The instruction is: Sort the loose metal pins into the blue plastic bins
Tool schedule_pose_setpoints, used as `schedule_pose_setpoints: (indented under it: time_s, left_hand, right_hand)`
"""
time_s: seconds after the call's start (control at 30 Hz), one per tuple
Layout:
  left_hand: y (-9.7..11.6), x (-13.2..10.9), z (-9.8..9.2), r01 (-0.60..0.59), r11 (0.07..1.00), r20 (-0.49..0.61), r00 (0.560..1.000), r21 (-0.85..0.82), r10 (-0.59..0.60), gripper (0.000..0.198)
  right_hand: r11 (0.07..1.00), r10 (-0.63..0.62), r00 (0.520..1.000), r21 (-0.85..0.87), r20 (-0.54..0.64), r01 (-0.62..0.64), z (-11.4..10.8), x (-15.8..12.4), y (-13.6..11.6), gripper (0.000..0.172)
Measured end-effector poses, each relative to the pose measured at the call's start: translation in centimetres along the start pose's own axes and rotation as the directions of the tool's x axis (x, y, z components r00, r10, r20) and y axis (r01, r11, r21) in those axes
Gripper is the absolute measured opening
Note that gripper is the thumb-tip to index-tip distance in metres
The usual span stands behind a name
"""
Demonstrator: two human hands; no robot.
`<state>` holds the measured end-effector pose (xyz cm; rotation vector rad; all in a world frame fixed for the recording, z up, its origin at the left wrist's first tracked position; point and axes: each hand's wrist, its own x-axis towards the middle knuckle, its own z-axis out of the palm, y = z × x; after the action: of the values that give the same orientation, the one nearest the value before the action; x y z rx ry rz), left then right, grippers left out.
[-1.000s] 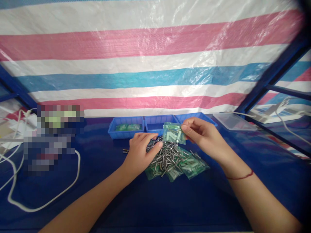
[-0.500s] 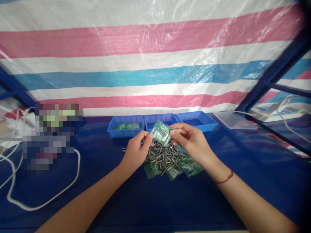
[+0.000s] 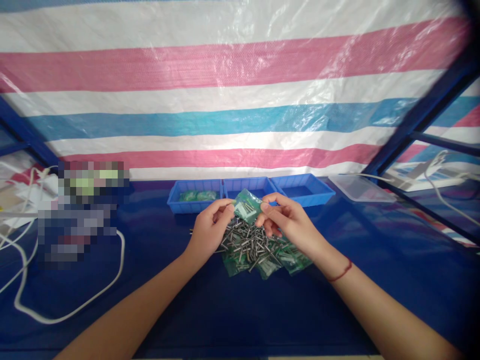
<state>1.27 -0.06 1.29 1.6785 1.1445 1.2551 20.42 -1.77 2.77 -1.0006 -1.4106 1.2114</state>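
A small green-tinted clear plastic bag with several screws and a pale piece inside is held up between both hands. My left hand pinches its left edge between thumb and fingers. On the opposite edge, my right hand grips the bag the same way, its lower fingers curled below. Under the bag, a heap of loose metal screws lies on the blue table. Several more green bags with screws in them lie under and around the heap.
Three blue bins stand in a row behind the hands; the left bin contains green bags. A clear plastic lid lies right of them. White cable loops across the table's left side. A striped sheet hangs behind.
The bag has come down slightly and turned, so its screws show more plainly. The fingers of my right hand have shifted at its edge.
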Motion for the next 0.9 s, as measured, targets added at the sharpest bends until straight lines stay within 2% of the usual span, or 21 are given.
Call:
schedule_pose_setpoints:
  time_s: [0.2, 0.33, 0.53, 0.63, 0.7, 0.8, 0.9]
  left_hand:
    - [0.7, -0.1, 0.1, 0.013, 0.999, 0.0, 1.0, -0.048, -0.013, 0.029]
    - [0.1, -0.1, 0.1, -0.036, 0.998, -0.012, 0.999, -0.042, 0.035, 0.024]
    - [-0.5, -0.2, 0.1, -0.089, 0.996, -0.04, 0.995, 0.011, 0.089, 0.02]
    - [-0.2, -0.1, 0.1, -0.062, 0.998, -0.037, 0.997, -0.013, 0.062, 0.027]
    - [0.0, -0.1, 0.1, -0.014, 0.999, -0.003, 1.0, -0.031, 0.014, 0.035]
    - [0.2, -0.1, 0.0, 0.059, 0.998, 0.122, 0.991, -0.004, -0.058, 0.033]
    - [0.5, -0.1, -0.2, 0.043, 0.999, 0.245, 0.968, 0.031, -0.049, 0.045]
  right_hand:
    - [0.999, -0.043, 0.998, -0.001, -0.04, 0.043, -0.1, 0.0, 0.1, 0.028]
    - [0.996, -0.081, 0.995, 0.027, -0.055, 0.083, 0.0, 0.1, 0.2, 0.022]
    - [0.991, -0.091, 0.993, 0.091, -0.069, 0.097, 0.1, 0.2, 0.4, 0.031]
    - [0.99, -0.102, 0.991, 0.091, -0.09, 0.111, 0.0, 0.3, 0.6, 0.035]
    - [0.99, -0.107, 0.987, 0.08, -0.117, 0.117, -0.1, 0.4, 0.6, 0.036]
    - [0.991, -0.113, 0.982, 0.05, -0.154, 0.122, -0.3, 0.4, 0.7, 0.034]
    - [0.992, -0.111, 0.981, 0.048, -0.157, 0.12, -0.3, 0.4, 0.7, 0.028]
